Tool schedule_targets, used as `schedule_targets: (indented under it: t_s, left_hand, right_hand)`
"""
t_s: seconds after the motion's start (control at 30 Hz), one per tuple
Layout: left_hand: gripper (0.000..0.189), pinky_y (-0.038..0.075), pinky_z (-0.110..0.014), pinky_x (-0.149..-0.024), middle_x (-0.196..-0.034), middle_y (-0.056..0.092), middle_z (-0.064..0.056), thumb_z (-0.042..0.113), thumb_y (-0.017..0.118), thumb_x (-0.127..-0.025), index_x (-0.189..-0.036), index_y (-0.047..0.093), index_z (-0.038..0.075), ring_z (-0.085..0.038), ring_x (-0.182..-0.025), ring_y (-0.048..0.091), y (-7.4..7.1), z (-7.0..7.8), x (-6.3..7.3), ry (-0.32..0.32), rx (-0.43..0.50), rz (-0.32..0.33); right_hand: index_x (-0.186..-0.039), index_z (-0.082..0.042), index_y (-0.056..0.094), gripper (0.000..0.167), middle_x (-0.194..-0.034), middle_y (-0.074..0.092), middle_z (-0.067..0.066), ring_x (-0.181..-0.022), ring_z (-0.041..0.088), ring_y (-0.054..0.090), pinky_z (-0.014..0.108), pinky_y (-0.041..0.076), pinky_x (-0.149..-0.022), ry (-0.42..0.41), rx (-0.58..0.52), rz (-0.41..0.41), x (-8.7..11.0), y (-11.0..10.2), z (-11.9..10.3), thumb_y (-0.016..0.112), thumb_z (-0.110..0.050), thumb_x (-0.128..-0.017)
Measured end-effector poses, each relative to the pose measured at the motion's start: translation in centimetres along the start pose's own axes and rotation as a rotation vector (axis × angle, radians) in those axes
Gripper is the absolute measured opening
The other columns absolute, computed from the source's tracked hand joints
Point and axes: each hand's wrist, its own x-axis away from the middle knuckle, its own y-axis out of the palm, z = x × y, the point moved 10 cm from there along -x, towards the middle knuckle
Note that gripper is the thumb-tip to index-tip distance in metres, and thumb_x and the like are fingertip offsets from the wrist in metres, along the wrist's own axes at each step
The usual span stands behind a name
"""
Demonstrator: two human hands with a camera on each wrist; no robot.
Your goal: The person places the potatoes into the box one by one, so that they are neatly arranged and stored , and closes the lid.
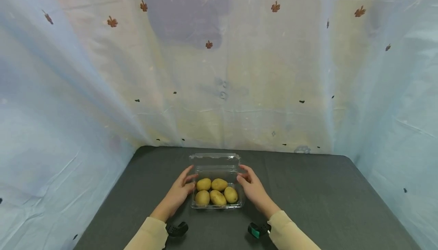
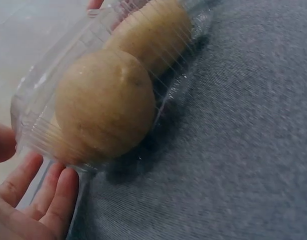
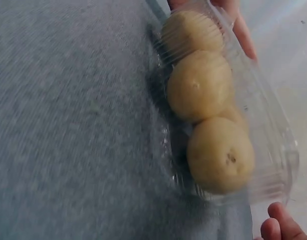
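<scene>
A clear plastic clamshell box stands on the dark table, its lid raised at the far side. Several yellow-brown potatoes lie inside. My left hand is at the box's left side, fingers reaching forward along it; in the left wrist view its fingertips touch or nearly touch the clear wall. On the right side is my right hand, its fingers loosely bent near the back corner. Only a few of its fingertips show at the lower right of the right wrist view, close to the box's corner.
Dark grey cloth covers the table. A pale printed curtain hangs behind it and along both sides. Black bands are at both wrists, the right one with a green part.
</scene>
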Motion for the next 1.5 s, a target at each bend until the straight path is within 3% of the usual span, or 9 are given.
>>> schedule_targets:
  t_s: [0.13,0.3,0.43,0.57,0.7,0.9,1.03,1.2,1.5]
  left_hand:
    - [0.060,0.043,-0.051,-0.101,-0.150,0.037,-0.010,0.014,0.047,-0.102,-0.154,0.022,0.031,-0.033,-0.132,0.042,-0.2,-0.3,0.6,-0.005,0.031,0.000]
    - [0.054,0.041,-0.055,-0.101,-0.156,0.021,-0.014,0.021,0.035,-0.104,-0.155,0.021,0.029,-0.038,-0.135,0.035,-0.1,-0.2,1.6,-0.014,0.094,-0.050]
    - [0.054,0.040,-0.058,-0.101,-0.156,0.019,-0.017,0.042,0.026,-0.106,-0.156,0.017,0.025,-0.042,-0.134,0.033,0.1,0.3,2.3,-0.023,0.122,-0.098]
    - [0.066,0.042,-0.058,-0.099,-0.155,0.021,-0.021,0.055,0.027,-0.102,-0.157,0.013,0.021,-0.047,-0.134,0.031,0.3,0.6,2.9,-0.049,0.111,-0.116]
    - [0.067,0.046,-0.055,-0.097,-0.154,0.020,-0.024,0.050,0.038,-0.102,-0.157,0.013,0.020,-0.047,-0.135,0.030,0.4,0.3,3.1,-0.072,0.074,-0.102]
    - [0.072,0.047,-0.051,-0.097,-0.153,0.024,-0.025,0.040,0.053,-0.099,-0.156,0.014,0.017,-0.042,-0.133,0.037,0.7,-0.2,3.6,-0.066,0.046,-0.112]
    - [0.074,0.046,-0.050,-0.098,-0.152,0.024,-0.027,0.038,0.056,-0.098,-0.155,0.016,0.014,-0.041,-0.132,0.039,0.9,-0.3,4.0,-0.054,0.032,-0.106]
    - [0.075,0.046,-0.048,-0.099,-0.151,0.027,-0.028,0.040,0.057,-0.097,-0.154,0.019,0.011,-0.041,-0.132,0.040,1.0,-0.8,4.4,-0.063,0.031,-0.096]
    - [0.071,0.038,-0.050,-0.106,-0.155,0.019,-0.025,0.037,0.056,-0.098,-0.153,0.024,0.005,-0.042,-0.139,0.026,1.4,-1.4,4.8,-0.065,0.082,-0.187]
  right_hand:
    - [-0.145,-0.009,0.041,0.049,-0.134,0.052,0.018,-0.121,0.034,0.050,0.054,0.042,-0.098,0.003,0.004,-0.004,0.2,-0.4,0.2,0.039,-0.037,-0.105]
    - [-0.143,-0.005,0.044,0.054,-0.137,0.048,0.017,-0.116,0.032,0.051,0.055,0.044,-0.094,0.008,-0.018,-0.028,0.7,-0.4,-0.1,0.029,-0.041,-0.106]
    - [-0.142,-0.004,0.044,0.058,-0.131,0.052,0.015,-0.110,0.027,0.052,0.052,0.046,-0.091,0.010,0.019,-0.050,1.3,-0.2,-0.6,0.031,-0.046,-0.105]
    - [-0.143,-0.007,0.043,0.061,-0.133,0.052,0.014,-0.114,0.028,0.052,0.048,0.048,-0.091,0.008,0.074,-0.065,2.3,0.1,-0.9,0.038,-0.051,-0.102]
    - [-0.143,-0.006,0.042,0.061,-0.133,0.053,0.016,-0.119,0.031,0.052,0.049,0.048,-0.094,0.026,0.103,-0.068,3.2,0.3,-0.5,0.044,-0.049,-0.100]
    - [-0.137,0.001,0.047,0.057,-0.116,0.062,0.009,-0.102,0.021,0.058,0.036,0.051,-0.081,0.046,0.104,-0.070,4.0,0.6,0.5,0.051,-0.041,-0.100]
    - [-0.130,0.004,0.052,0.050,-0.108,0.063,0.009,-0.092,0.018,0.059,0.030,0.051,-0.074,0.051,0.059,-0.070,4.5,0.7,0.8,0.055,-0.035,-0.099]
    - [-0.116,0.002,0.058,0.038,-0.101,0.063,0.011,-0.088,0.023,0.059,0.033,0.053,-0.073,0.072,-0.027,-0.065,5.0,0.6,1.3,0.058,-0.032,-0.098]
    - [-0.109,0.002,0.058,0.034,-0.090,0.061,0.007,-0.085,0.023,0.058,0.032,0.052,-0.073,0.104,-0.139,-0.150,5.1,0.9,2.6,0.061,-0.030,-0.096]
